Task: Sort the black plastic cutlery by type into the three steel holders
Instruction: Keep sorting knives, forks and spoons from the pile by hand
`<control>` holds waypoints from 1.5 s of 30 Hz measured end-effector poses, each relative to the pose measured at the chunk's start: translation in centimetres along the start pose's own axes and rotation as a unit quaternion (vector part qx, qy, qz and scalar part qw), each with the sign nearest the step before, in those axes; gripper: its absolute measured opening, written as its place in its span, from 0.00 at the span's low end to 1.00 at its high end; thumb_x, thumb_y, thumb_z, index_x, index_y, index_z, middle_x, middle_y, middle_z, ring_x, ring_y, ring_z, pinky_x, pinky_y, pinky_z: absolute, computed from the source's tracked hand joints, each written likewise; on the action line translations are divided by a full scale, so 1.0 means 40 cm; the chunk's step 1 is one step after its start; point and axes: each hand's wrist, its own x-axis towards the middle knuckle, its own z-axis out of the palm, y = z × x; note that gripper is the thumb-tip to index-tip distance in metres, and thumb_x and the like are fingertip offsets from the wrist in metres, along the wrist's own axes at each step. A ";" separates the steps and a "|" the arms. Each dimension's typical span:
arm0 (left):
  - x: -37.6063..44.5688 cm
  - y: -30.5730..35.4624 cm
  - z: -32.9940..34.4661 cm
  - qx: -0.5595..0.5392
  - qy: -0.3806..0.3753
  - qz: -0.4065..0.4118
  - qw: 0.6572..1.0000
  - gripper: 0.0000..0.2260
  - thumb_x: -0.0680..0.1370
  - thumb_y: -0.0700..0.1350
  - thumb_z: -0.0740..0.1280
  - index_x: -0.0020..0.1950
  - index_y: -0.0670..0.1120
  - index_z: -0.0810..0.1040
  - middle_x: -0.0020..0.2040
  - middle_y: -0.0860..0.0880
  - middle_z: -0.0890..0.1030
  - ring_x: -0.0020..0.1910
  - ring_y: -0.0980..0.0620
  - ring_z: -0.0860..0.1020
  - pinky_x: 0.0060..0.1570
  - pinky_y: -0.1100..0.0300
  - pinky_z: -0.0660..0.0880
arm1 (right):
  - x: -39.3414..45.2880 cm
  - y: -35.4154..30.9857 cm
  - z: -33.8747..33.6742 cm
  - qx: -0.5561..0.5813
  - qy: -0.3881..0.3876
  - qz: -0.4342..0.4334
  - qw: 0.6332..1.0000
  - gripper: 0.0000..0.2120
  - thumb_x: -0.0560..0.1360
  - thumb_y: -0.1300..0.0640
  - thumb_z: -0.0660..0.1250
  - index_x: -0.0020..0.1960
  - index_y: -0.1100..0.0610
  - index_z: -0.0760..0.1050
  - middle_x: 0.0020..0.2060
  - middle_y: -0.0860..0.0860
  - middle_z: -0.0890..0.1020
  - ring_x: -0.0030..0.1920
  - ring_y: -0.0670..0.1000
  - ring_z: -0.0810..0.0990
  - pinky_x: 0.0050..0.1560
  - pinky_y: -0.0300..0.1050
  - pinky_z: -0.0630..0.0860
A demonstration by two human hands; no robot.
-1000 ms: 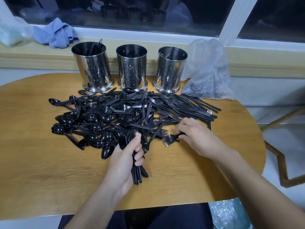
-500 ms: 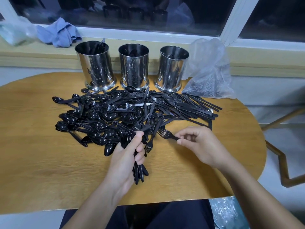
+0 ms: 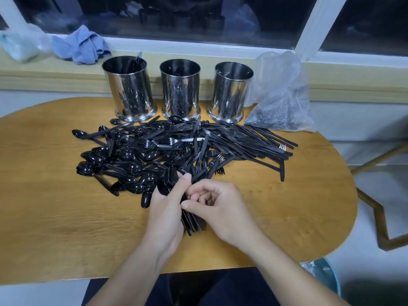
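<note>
A big heap of black plastic spoons, forks and knives (image 3: 176, 151) covers the middle of the wooden table (image 3: 55, 217). Three steel holders stand in a row behind it: left holder (image 3: 129, 89), middle holder (image 3: 180, 89), right holder (image 3: 230, 91), each with a few black pieces inside. My left hand (image 3: 165, 213) grips a bundle of black forks (image 3: 192, 224) near the heap's front edge. My right hand (image 3: 220, 206) is pressed against the bundle, its fingers curled and pinching a fork handle into it.
A clear plastic bag (image 3: 280, 96) lies right of the holders. On the window ledge sit a blue cloth (image 3: 81, 46) and another bag (image 3: 19, 46). A chair frame (image 3: 379, 213) stands to the table's right.
My right hand carried one fork from the heap's right front over to the left hand and brought it to the bundle. The left hand stayed in place.
</note>
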 end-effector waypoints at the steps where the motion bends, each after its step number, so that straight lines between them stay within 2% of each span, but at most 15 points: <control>1: 0.002 0.004 -0.007 0.008 0.003 0.001 1.000 0.10 0.84 0.45 0.74 0.55 0.41 0.77 0.44 0.46 0.79 0.48 0.50 0.82 0.57 0.49 0.80 | -0.002 -0.003 -0.003 0.003 -0.007 -0.006 1.000 0.05 0.76 0.58 0.82 0.51 0.53 0.88 0.41 0.52 0.87 0.39 0.52 0.79 0.45 0.47 0.80; 4: 0.007 0.017 -0.029 -0.008 -0.007 -0.017 1.000 0.11 0.86 0.44 0.70 0.47 0.46 0.71 0.41 0.44 0.68 0.40 0.48 0.73 0.46 0.53 0.75 | 0.011 0.012 -0.035 -0.024 0.013 -0.032 0.999 0.05 0.81 0.58 0.77 0.52 0.49 0.89 0.45 0.47 0.88 0.44 0.47 0.83 0.49 0.45 0.80; 7: 0.006 0.023 -0.047 -0.055 -0.012 -0.043 0.997 0.10 0.86 0.42 0.70 0.48 0.50 0.73 0.39 0.51 0.68 0.36 0.52 0.72 0.38 0.59 0.73 | 0.052 0.079 -0.091 -0.249 0.086 -0.074 0.962 0.11 0.82 0.62 0.74 0.60 0.49 0.87 0.52 0.40 0.83 0.50 0.44 0.81 0.53 0.35 0.76; 9: 0.002 0.026 -0.051 -0.058 -0.021 -0.044 0.997 0.04 0.86 0.43 0.70 0.53 0.50 0.76 0.38 0.52 0.69 0.33 0.55 0.69 0.32 0.63 0.71 | 0.080 0.120 -0.115 -0.369 0.070 -0.109 0.920 0.16 0.82 0.65 0.72 0.65 0.50 0.86 0.56 0.41 0.79 0.56 0.44 0.78 0.60 0.41 0.77; 11: 0.002 0.024 -0.055 -0.060 -0.030 -0.043 0.997 0.02 0.87 0.43 0.69 0.56 0.49 0.79 0.38 0.53 0.69 0.31 0.56 0.66 0.28 0.65 0.67 | 0.099 0.137 -0.120 -0.443 0.033 -0.128 0.887 0.19 0.81 0.66 0.72 0.68 0.49 0.84 0.61 0.43 0.78 0.61 0.50 0.75 0.64 0.51 0.77; 14: 0.006 0.017 -0.068 -0.115 -0.026 -0.073 0.990 0.05 0.86 0.40 0.66 0.60 0.48 0.80 0.39 0.52 0.70 0.30 0.57 0.65 0.25 0.66 0.65 | 0.112 0.134 -0.111 -0.523 0.009 -0.148 0.839 0.22 0.80 0.67 0.72 0.71 0.49 0.81 0.67 0.45 0.77 0.64 0.53 0.71 0.65 0.52 0.75; 19: 0.011 0.013 -0.087 -0.144 -0.045 -0.079 0.985 0.10 0.85 0.40 0.62 0.65 0.47 0.76 0.41 0.50 0.70 0.32 0.55 0.65 0.26 0.64 0.66 | 0.118 0.133 -0.125 -0.567 0.009 -0.183 0.803 0.13 0.80 0.62 0.74 0.61 0.48 0.83 0.57 0.43 0.81 0.56 0.50 0.71 0.57 0.47 0.64; 22: 0.012 0.014 -0.085 -0.133 -0.054 -0.076 0.987 0.11 0.85 0.40 0.61 0.66 0.46 0.78 0.41 0.49 0.71 0.31 0.55 0.66 0.26 0.64 0.65 | 0.107 0.136 -0.140 -0.583 0.004 -0.196 0.788 0.11 0.81 0.62 0.73 0.60 0.48 0.82 0.55 0.42 0.81 0.55 0.51 0.72 0.58 0.47 0.63; 26: 0.014 0.011 -0.085 -0.121 -0.065 -0.078 0.987 0.12 0.85 0.40 0.61 0.65 0.46 0.79 0.42 0.49 0.72 0.31 0.54 0.64 0.25 0.64 0.62 | 0.090 0.102 -0.142 -0.547 0.056 -0.199 0.811 0.05 0.85 0.58 0.70 0.59 0.49 0.81 0.52 0.42 0.82 0.54 0.51 0.74 0.59 0.48 0.65; 30: 0.019 0.008 -0.084 -0.114 -0.066 -0.085 0.988 0.12 0.85 0.41 0.62 0.67 0.45 0.79 0.42 0.48 0.73 0.31 0.54 0.64 0.25 0.64 0.63 | 0.099 0.068 -0.104 -0.411 0.119 -0.040 0.903 0.03 0.86 0.53 0.68 0.55 0.50 0.80 0.41 0.40 0.82 0.44 0.48 0.80 0.50 0.49 0.79; 33: 0.020 0.005 -0.086 -0.098 -0.072 -0.083 0.989 0.12 0.86 0.41 0.62 0.68 0.45 0.79 0.42 0.48 0.72 0.31 0.54 0.64 0.26 0.64 0.62 | 0.132 0.075 -0.087 -0.310 0.134 0.063 0.939 0.04 0.83 0.51 0.73 0.52 0.51 0.84 0.33 0.43 0.86 0.35 0.43 0.83 0.42 0.44 0.81; 35: 0.021 0.002 -0.088 -0.084 -0.073 -0.081 0.990 0.12 0.86 0.41 0.62 0.68 0.44 0.79 0.42 0.47 0.73 0.31 0.53 0.64 0.26 0.63 0.62 | 0.154 0.076 -0.080 -0.283 0.165 0.085 0.941 0.06 0.83 0.50 0.74 0.50 0.52 0.84 0.31 0.44 0.85 0.32 0.44 0.83 0.40 0.42 0.80; 39: 0.023 -0.001 -0.095 -0.071 -0.083 -0.083 0.991 0.13 0.86 0.41 0.62 0.69 0.44 0.79 0.43 0.47 0.72 0.31 0.53 0.64 0.26 0.63 0.64 | 0.187 0.082 -0.066 -0.259 0.185 0.108 0.942 0.07 0.82 0.48 0.73 0.48 0.49 0.80 0.30 0.46 0.85 0.31 0.47 0.84 0.38 0.51 0.85; 42: 0.024 -0.002 -0.095 -0.070 -0.088 -0.085 0.990 0.13 0.86 0.41 0.62 0.68 0.44 0.79 0.43 0.47 0.72 0.31 0.53 0.64 0.26 0.63 0.64 | 0.195 0.076 -0.052 -0.322 0.193 0.117 0.919 0.16 0.81 0.40 0.72 0.43 0.50 0.78 0.29 0.48 0.83 0.30 0.50 0.82 0.35 0.52 0.84; 45: 0.022 -0.002 -0.096 -0.067 -0.089 -0.084 0.990 0.12 0.86 0.41 0.62 0.68 0.44 0.80 0.43 0.47 0.72 0.31 0.53 0.64 0.26 0.63 0.64 | 0.188 0.071 -0.045 -0.375 0.188 0.125 0.899 0.27 0.79 0.34 0.71 0.39 0.58 0.79 0.28 0.53 0.83 0.29 0.56 0.82 0.32 0.53 0.82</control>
